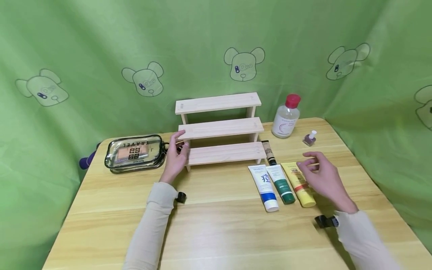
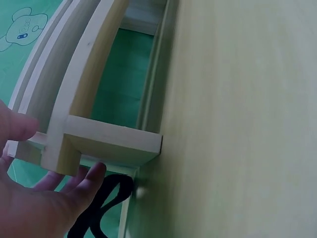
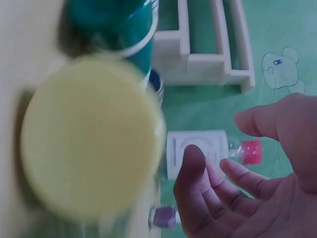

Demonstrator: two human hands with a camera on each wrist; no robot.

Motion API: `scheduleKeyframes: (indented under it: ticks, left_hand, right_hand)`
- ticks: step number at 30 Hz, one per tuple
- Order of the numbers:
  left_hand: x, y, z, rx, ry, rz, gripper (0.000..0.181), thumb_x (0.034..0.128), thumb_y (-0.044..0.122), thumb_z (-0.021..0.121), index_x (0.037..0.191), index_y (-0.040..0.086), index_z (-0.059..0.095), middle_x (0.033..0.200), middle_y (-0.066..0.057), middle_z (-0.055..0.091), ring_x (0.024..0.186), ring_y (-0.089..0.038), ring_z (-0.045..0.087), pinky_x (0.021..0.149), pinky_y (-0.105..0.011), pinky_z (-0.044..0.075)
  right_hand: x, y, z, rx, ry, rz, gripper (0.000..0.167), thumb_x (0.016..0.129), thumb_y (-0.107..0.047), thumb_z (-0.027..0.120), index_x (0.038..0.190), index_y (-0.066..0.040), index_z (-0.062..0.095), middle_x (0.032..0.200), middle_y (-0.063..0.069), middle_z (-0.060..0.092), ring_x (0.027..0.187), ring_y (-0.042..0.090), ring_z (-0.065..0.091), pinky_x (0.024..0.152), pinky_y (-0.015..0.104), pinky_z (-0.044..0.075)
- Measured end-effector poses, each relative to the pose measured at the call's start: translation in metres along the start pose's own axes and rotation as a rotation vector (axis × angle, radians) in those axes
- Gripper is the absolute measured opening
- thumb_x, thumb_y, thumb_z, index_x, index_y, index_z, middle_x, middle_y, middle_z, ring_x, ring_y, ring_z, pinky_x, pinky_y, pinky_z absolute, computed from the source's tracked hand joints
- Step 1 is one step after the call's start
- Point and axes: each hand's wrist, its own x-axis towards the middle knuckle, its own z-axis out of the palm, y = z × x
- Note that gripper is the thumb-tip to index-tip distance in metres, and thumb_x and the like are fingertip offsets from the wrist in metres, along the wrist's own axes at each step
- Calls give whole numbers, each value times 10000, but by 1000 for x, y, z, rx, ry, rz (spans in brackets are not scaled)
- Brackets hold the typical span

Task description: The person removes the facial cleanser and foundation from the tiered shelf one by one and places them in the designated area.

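Note:
A three-tier wooden display shelf [image 1: 221, 128] stands at the back of the table. At its left end is my left hand [image 1: 176, 159], its fingers and thumb bent around the ends of the boards [image 2: 59, 114]. My right hand [image 1: 322, 180] hovers by the yellow tube [image 1: 298, 183], fingers loosely bent with nothing between them. In the right wrist view that tube's blurred end [image 3: 91, 139] is close to the camera. Left of it lie a green-and-white tube [image 1: 281, 184] and a white-and-blue tube [image 1: 264, 187]. A small dark-capped tube [image 1: 269, 153] sits at the shelf's right end.
A clear bottle with a red cap [image 1: 286, 117] and a small purple nail polish bottle [image 1: 309, 138] stand at the back right. On the left lies a clear travel pouch [image 1: 135, 152] with a black strap [image 2: 101, 203]. Green curtain [image 1: 202, 45] surrounds the table.

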Motion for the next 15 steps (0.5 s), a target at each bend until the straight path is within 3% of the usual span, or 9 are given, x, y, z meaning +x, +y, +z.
scheduleKeyframes:
  ticks: [8, 15]
  left_hand:
    - [-3, 8, -5, 40, 39, -2, 437, 1128, 140, 559, 1560, 183, 510, 1650, -93, 463, 1372, -335, 564, 1104, -496, 493]
    - [-1, 11, -6, 120, 35, 56, 472, 1116, 122, 566, 1579, 142, 473, 1644, -128, 431, 1450, -374, 463, 1197, -562, 448]
  right_hand:
    - [7, -24, 10, 66, 25, -46, 513, 1120, -344, 616, 1496, -7, 525, 1264, 231, 662, 1124, 376, 652, 692, 216, 577]
    - [20, -38, 6, 85, 68, -190, 438, 1099, -226, 662, 1475, -16, 578, 1228, 179, 696, 1039, 60, 584, 736, 143, 555]
